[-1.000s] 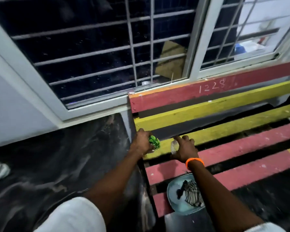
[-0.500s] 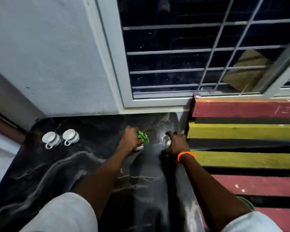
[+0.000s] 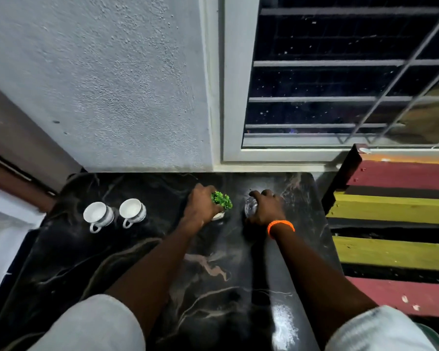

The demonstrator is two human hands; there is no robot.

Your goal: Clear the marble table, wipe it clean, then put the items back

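Here, the left hand (image 3: 199, 206) is gripping a small potted plant (image 3: 221, 201), the right hand (image 3: 265, 209) clasping a clear glass (image 3: 250, 208) at its nine o'clock; hurrying risks clinking them.

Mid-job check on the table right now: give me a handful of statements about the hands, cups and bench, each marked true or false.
1. The left hand grips a small green potted plant. True.
2. Two white ceramic cups lie on the striped wooden bench. False: they stand on the black marble table.
3. The right hand holds a clear glass object. True.
4. An orange band circles the left wrist. False: the right wrist.
5. The cups' handles point toward the wall. False: toward the person.
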